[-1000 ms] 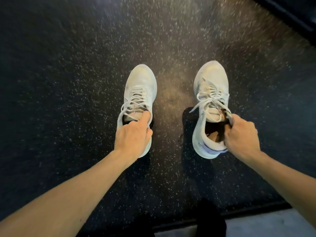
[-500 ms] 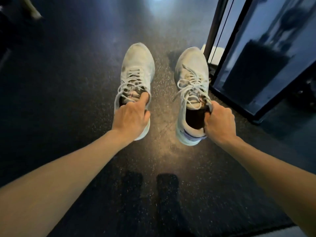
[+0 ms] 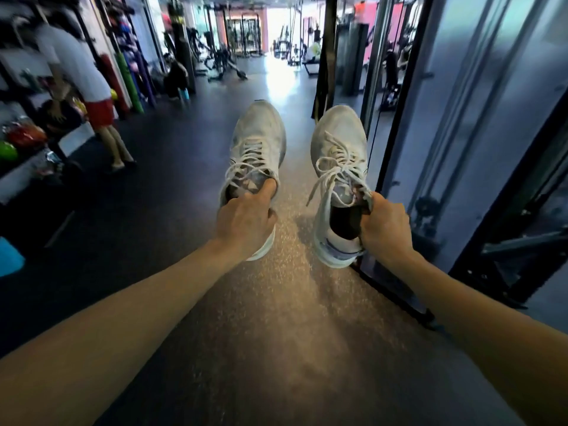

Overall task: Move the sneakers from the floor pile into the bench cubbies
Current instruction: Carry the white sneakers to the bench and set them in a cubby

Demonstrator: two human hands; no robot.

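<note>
Head view: two pale sneakers hang in the air over the floor [image 3: 276, 348], toes pointing away, one in each hand. The left sneaker [image 3: 256, 149] is held at its collar by the left hand [image 3: 246, 221]; the thumb lies along the rim beside the tongue, and the other fingers curl under and are hidden, so the grip is closed on the shoe. The hand covers the heel; only a strip of white sole shows below the wrist. The right sneaker [image 3: 338, 155] sits just beside the first, apart from it, tilted a little so its dark opening and the purple mark at the heel show. The right hand [image 3: 385, 229] pinches the collar edge on the side away from the other shoe, fingers curled tight; its fingertips are out of sight inside the opening. Loose laces droop toward that grip.

Both forearms run in from the bottom corners and are cut off by the frame edge. Beyond the right grip a dark metal frame [image 3: 399, 142] with cables stands on the floor, its upper part cut off. Beyond the left grip, well apart, a person [image 3: 89, 84] in a white top and red shorts stands by racks of coloured balls [image 3: 18, 139], all blurred. Far machines are too smeared to make out. No cubbies can be made out.
</note>
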